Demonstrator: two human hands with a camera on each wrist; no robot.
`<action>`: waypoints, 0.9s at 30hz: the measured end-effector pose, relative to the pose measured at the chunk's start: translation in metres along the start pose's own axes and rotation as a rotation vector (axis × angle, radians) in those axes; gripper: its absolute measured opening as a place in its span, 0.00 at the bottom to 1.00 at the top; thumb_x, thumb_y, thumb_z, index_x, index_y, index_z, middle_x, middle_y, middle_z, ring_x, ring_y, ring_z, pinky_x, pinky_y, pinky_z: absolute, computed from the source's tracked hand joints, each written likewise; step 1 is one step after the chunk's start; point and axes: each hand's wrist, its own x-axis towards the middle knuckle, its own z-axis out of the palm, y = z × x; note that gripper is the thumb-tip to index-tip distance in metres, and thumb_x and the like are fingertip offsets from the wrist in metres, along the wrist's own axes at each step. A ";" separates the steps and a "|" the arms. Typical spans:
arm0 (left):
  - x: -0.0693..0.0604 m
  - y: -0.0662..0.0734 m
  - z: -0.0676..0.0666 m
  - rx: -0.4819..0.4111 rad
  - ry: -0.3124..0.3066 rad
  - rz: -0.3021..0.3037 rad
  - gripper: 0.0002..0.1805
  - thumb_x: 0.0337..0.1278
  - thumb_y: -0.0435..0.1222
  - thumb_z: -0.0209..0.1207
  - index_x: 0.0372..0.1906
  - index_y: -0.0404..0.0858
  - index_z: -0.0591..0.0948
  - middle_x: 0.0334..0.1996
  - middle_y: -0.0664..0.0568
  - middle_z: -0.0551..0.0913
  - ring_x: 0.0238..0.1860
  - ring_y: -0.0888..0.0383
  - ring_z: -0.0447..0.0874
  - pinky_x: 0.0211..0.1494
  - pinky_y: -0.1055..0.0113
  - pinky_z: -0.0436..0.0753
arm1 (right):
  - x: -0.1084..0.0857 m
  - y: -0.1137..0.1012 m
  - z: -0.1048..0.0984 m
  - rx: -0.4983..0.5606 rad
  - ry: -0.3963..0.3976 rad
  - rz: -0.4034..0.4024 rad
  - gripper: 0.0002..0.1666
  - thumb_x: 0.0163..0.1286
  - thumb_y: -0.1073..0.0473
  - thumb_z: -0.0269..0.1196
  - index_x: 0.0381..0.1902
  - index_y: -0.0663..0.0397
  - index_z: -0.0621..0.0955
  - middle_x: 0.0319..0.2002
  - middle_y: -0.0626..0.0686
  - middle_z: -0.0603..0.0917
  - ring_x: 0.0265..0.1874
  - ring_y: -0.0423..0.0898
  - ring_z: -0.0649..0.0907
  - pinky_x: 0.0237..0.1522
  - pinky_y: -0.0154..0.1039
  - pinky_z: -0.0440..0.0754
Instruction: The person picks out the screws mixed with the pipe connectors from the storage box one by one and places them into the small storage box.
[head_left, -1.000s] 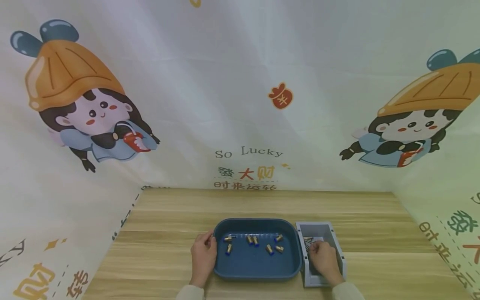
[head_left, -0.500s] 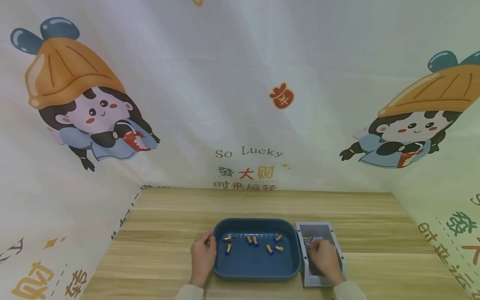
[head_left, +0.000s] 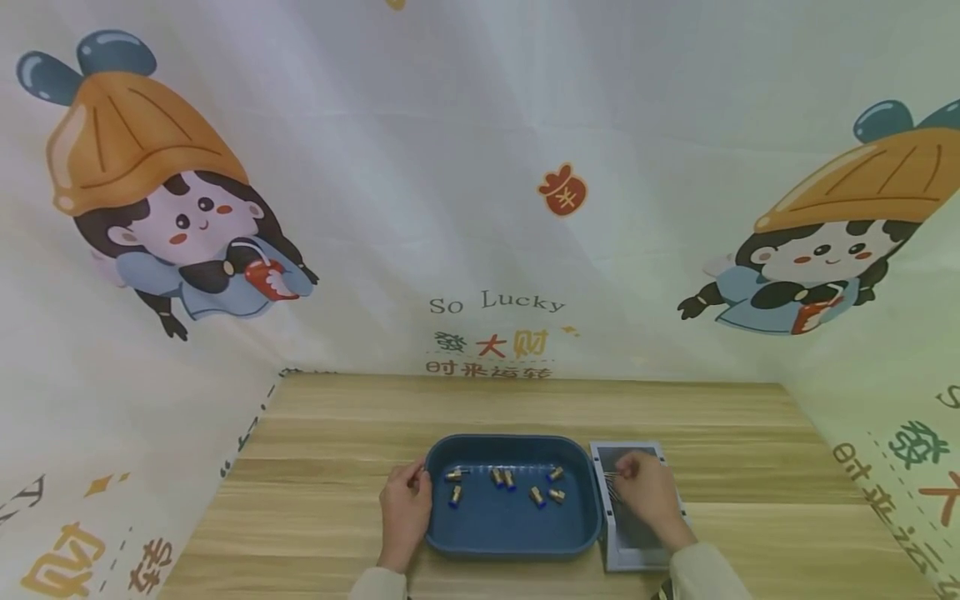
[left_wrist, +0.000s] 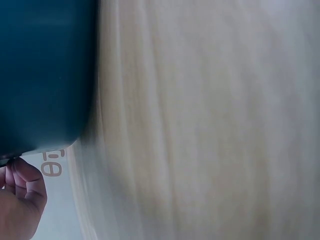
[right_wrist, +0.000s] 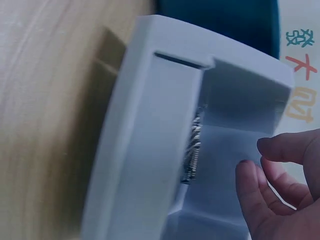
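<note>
My left hand [head_left: 405,502] pinches the left rim of a dark blue tray [head_left: 517,533]; in the left wrist view its curled fingers [left_wrist: 31,180] meet the rim. Inside the tray lie several brass fittings [head_left: 537,497] with blue ends, and a thin dark piece sits by the leftmost one. My right hand [head_left: 651,493] is over the grey bin [head_left: 637,558] to the right of the tray. Its fingers [right_wrist: 250,187] are loosely bent, with a gap to the thumb and nothing visible between them. Below and beside it, a small heap of metal screws [right_wrist: 192,150] lies along one wall of the bin.
Tray and bin stand side by side, nearly touching, on a wood-grain table [head_left: 315,500]. A pale printed cloth [head_left: 360,208] hangs behind the table and at both sides.
My right hand has moved up and slightly forward from the bin's inside, baring more of its floor. The left hand keeps its hold on the tray, and the fittings lie unchanged.
</note>
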 end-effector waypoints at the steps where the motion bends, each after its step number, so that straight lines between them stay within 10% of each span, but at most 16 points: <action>1: 0.000 0.000 0.000 0.000 0.002 0.006 0.13 0.57 0.26 0.56 0.47 0.26 0.81 0.34 0.43 0.80 0.36 0.56 0.76 0.34 0.74 0.74 | 0.001 -0.002 -0.002 0.002 -0.006 0.002 0.05 0.48 0.70 0.63 0.26 0.63 0.80 0.21 0.53 0.81 0.22 0.43 0.77 0.25 0.37 0.74; 27: 0.000 -0.003 0.002 -0.006 0.052 0.047 0.12 0.55 0.25 0.57 0.44 0.25 0.82 0.32 0.43 0.81 0.33 0.56 0.77 0.33 0.73 0.75 | 0.021 -0.061 0.004 0.121 -0.080 -0.027 0.07 0.54 0.70 0.63 0.33 0.65 0.82 0.26 0.54 0.82 0.25 0.44 0.81 0.27 0.36 0.77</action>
